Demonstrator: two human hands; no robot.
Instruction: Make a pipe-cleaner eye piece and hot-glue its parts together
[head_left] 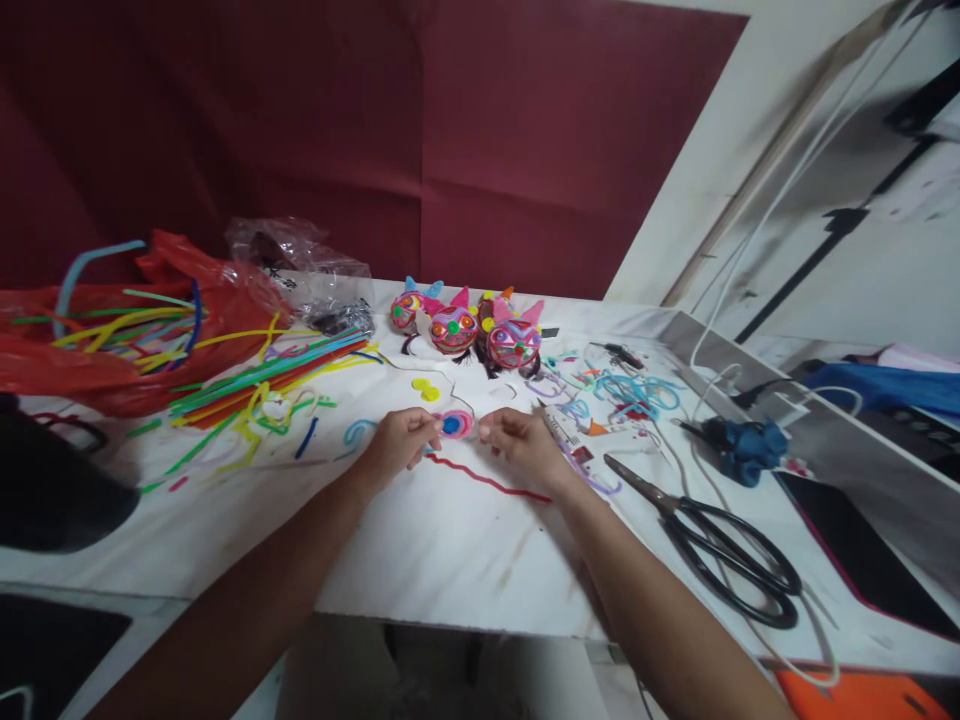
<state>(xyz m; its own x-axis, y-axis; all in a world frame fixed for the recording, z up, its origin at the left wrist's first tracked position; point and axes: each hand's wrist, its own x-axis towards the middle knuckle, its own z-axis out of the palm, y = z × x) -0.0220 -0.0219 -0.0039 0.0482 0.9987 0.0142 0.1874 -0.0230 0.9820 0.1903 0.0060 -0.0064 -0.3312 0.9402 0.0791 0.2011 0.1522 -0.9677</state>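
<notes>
While the person's forearms reach across a white tabletop, a small coiled disc, pink around a blue centre, is held up between the 2 hands, near the middle of the work surface. Thumb and fingers of the left hand are clamped on its left edge. The right hand is at the opposite side, fingertips bent close together; whether they pinch the rim or a loose end cannot be told.

Judged by its appearance, the disc is very light, soft and fuzzy, with little tendency to slip; a hard squeeze could bend it, and a pull on the outer turn could loosen the coil. Its rim, taken flat between thumb and forefinger, seems the best hold, leaving the centre unpressed.

Below the hands lies a red strand, its right end beside the right forearm. Yellow pieces lie just beyond, with decorated balls farther back; scissors rest to the right.
</notes>
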